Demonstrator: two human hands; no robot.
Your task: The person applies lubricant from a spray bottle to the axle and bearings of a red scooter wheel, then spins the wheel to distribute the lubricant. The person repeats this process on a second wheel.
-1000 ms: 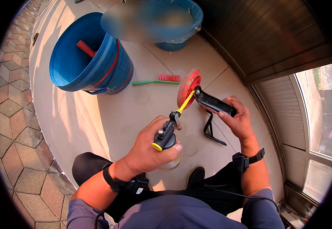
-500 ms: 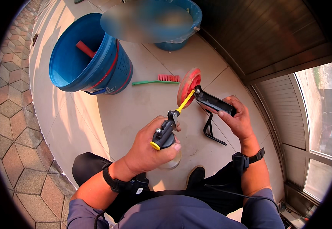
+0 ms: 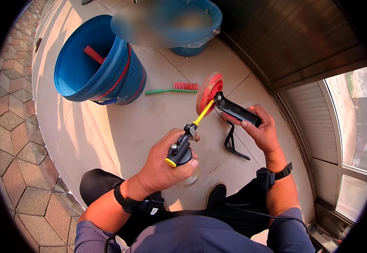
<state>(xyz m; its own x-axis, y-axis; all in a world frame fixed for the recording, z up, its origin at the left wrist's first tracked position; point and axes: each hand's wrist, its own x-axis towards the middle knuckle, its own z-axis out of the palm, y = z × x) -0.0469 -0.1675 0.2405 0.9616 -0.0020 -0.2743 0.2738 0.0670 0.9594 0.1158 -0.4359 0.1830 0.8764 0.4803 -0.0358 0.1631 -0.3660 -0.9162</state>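
Above the tiled floor (image 3: 145,120), the left hand (image 3: 160,164) is clasping a black gun-shaped tool (image 3: 181,154), its yellow nozzle (image 3: 204,112) pointing at the red wheel (image 3: 206,90) whose black bracket (image 3: 236,110) the right hand (image 3: 262,133) is pinching, work apparently still proceeding, completion not showing.

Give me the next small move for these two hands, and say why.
Probably a short squeeze of the black-and-yellow sprayer by the left hand: the yellow nozzle points at the red wheel, near where the black bracket meets it, and the right hand holds that bracket by the end away from the wheel.
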